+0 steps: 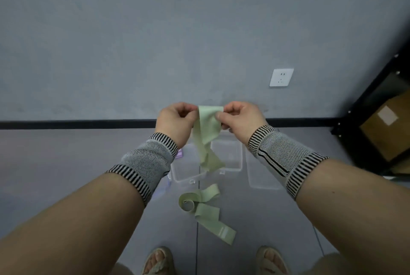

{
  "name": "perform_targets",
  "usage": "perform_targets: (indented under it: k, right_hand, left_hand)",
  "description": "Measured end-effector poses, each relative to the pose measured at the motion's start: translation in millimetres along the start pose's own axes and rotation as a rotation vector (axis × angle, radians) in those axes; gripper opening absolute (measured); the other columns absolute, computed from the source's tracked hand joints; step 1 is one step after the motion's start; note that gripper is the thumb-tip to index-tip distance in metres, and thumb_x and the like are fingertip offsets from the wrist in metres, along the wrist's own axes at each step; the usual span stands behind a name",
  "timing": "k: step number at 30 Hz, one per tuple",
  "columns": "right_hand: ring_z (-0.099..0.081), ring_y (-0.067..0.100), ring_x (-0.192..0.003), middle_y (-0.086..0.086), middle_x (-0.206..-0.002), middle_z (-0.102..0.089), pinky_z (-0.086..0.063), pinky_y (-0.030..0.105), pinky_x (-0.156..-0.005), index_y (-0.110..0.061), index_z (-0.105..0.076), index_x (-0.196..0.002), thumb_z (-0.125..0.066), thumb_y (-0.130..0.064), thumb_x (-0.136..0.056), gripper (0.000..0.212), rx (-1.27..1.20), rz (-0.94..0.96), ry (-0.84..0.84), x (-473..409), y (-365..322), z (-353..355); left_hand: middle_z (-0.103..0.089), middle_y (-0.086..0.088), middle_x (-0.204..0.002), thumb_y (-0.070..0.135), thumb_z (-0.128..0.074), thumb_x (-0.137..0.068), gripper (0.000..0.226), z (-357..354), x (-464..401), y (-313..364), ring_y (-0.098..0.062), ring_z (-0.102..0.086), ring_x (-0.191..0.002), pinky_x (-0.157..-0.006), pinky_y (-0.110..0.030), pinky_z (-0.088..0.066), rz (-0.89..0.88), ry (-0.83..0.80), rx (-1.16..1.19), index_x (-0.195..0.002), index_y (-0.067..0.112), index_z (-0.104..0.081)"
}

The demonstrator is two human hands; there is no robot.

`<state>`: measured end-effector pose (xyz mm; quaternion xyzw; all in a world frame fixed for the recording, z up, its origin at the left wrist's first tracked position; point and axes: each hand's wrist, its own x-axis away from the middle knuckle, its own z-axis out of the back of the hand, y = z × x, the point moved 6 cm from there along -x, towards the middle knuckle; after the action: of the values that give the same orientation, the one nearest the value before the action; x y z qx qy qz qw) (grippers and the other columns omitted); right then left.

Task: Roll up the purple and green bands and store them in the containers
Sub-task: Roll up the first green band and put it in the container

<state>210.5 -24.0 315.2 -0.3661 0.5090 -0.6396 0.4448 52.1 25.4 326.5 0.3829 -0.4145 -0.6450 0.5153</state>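
Both hands are raised in front of the wall. The left hand [175,119] and right hand [240,119] each pinch a top corner of a green band [207,132], which hangs down twisted between them above the clear containers [228,154] on the floor. A second green band [205,210] lies loosely curled on the floor, nearer than the containers. A bit of purple band [179,154] shows beside the left wrist.

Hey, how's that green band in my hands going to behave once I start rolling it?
The green band hangs limp and twisted from both hands, so it is probably floppy and light. Its loose curls on the floor suggest a roll may spring open unless pinched.
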Motion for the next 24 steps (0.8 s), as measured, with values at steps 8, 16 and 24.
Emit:
perform_targets:
  k: [8,16,24]
  right_hand:
    - [-0.053,0.008,-0.049,0.000,-0.062,-0.057,-0.048,0.022,-0.055,-0.017,-0.059,-0.071,-0.071,-0.009,-0.081,0.018,-0.069,0.039,0.093,37.0,-46.4,14.2]
    - [-0.053,0.006,-0.062,-0.008,-0.068,-0.057,-0.048,0.023,-0.066,-0.020,-0.057,-0.074,-0.074,-0.027,-0.077,0.019,0.183,0.107,0.350,61.3,-47.8,34.1]
    - [-0.050,0.008,-0.101,-0.015,-0.093,-0.055,-0.040,0.024,-0.091,-0.027,-0.066,-0.095,-0.077,-0.032,-0.074,0.023,0.489,0.299,0.004,68.1,-25.6,9.6]
  left_hand:
    - [-0.070,-0.003,-0.086,0.016,-0.065,-0.086,0.021,7.8,57.9,19.3,-0.012,-0.065,-0.077,-0.068,-0.015,-0.051,0.027,0.032,0.203,-0.106,0.012,-0.060]
    - [-0.070,0.000,-0.074,0.006,-0.066,-0.084,0.025,7.2,73.6,23.9,-0.005,-0.061,-0.061,-0.057,-0.008,-0.047,-0.021,0.001,0.191,-0.105,0.016,-0.058]
    - [-0.072,-0.004,-0.080,0.013,-0.069,-0.083,0.018,3.5,60.1,14.3,-0.015,-0.065,-0.073,-0.067,-0.022,-0.050,0.040,-0.009,0.179,-0.096,0.022,-0.061]
